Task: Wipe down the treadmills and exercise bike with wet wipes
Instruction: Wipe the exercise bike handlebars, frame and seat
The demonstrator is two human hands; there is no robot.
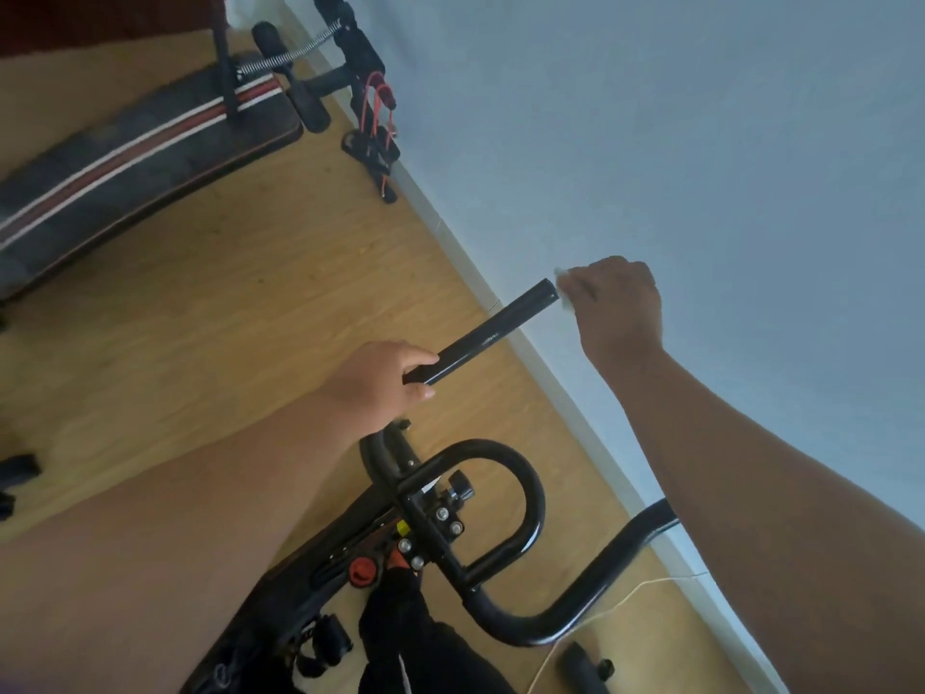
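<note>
Looking down: bike [430, 523] is sitting nearest, handlebar loop [505, 493] below the hands. Left hand [378, 380] is gripping the near end of the black bar [483, 333], fingers curled round it. Right hand [618, 305] is holding a white wipe [564, 288] at the bar's far tip, fingers closed on it. Bench [135, 162] is lying beyond, on the wood floor [300, 273] by the wall [650, 117].

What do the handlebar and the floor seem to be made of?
Handlebar: probably metal tube with glossy black paint or coating; it reflects light in thin streaks. Floor: wood or wood-look laminate, matte finish; yellow-brown grain lines and small knots show, but the picture cannot tell which.
</note>
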